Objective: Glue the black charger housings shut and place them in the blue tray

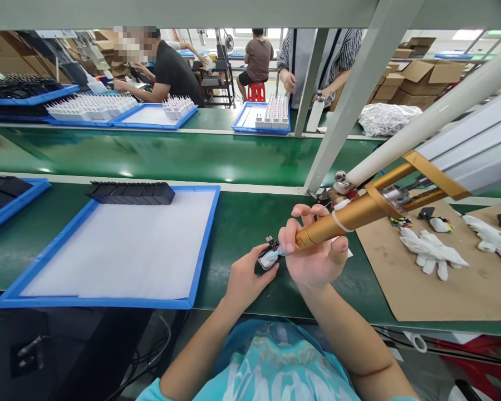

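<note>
Between its thumb and fingers, my left hand (246,278) grips a small black casing (268,259) with something white inside and small pins at its top. My right hand (315,256) is wrapped round the front end of a gold-coloured dispensing tool (338,223), which slants down from the upper right. The tool's pale nozzle (281,252) points into the casing and appears to touch its contents. To the left, a blue-rimmed tray (194,273) with a white liner holds a row of black casings (131,193) along its back edge.
White gloves (432,250) and small black parts (426,213) lie on brown cardboard (392,284) at right. A metal post (350,83) slants up behind the tool. Past the green conveyor (171,156) are trays of white parts (94,107) and several people. Another blue-rimmed tray (14,203) stands far left.
</note>
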`<state>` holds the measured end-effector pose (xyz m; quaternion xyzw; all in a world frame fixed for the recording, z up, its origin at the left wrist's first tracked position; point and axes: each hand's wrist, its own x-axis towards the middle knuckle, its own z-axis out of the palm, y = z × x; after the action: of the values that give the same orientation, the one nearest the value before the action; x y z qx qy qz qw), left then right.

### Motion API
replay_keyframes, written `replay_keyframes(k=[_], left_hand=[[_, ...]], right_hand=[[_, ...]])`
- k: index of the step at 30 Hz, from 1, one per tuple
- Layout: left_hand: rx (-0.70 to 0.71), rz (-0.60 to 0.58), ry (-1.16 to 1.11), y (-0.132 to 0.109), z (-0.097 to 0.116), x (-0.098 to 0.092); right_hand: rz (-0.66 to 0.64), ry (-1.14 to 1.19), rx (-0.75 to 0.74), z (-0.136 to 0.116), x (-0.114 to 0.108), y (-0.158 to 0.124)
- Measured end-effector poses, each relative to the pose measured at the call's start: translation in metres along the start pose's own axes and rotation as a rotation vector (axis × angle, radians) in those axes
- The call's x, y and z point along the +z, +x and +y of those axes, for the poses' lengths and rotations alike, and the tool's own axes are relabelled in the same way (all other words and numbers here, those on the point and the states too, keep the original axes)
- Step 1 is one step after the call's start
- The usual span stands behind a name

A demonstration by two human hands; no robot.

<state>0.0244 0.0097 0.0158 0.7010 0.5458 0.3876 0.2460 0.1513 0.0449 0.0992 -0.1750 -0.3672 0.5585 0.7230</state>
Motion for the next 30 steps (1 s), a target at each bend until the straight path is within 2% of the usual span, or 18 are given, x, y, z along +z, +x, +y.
replay_keyframes(k=[4, 9, 14, 17, 23, 26, 30], left_hand=[[-0.047, -0.002, -0.007, 0.0, -0.004, -0.006], [-0.035, -0.021, -0.001, 0.001, -0.016, -0.009], [-0.05, -0.145, 0.061, 0.0, -0.037, -0.017], [-0.077, -0.21, 0.029, 0.001, -0.042, -0.023], [-0.165, -0.181, -0.113, 0.019, -0.033, -0.02], [-0.09, -0.215, -0.085, 0.022, -0.026, -0.017], [0.039, -0.188, 0.102, 0.018, -0.021, -0.018]], right_hand=[[0.023, -0.028, 0.004, 0.001, -0.003, 0.003], [0.035, 0.018, 0.005, 0.0, -0.007, 0.004], [0.071, -0.014, 0.002, -0.003, -0.015, 0.007], [0.073, -0.026, -0.013, -0.004, -0.02, 0.008], [0.079, -0.05, -0.026, -0.007, -0.028, 0.01], [0.081, -0.053, -0.031, -0.009, -0.032, 0.009], [0.062, -0.039, -0.035, -0.011, -0.038, 0.009]])
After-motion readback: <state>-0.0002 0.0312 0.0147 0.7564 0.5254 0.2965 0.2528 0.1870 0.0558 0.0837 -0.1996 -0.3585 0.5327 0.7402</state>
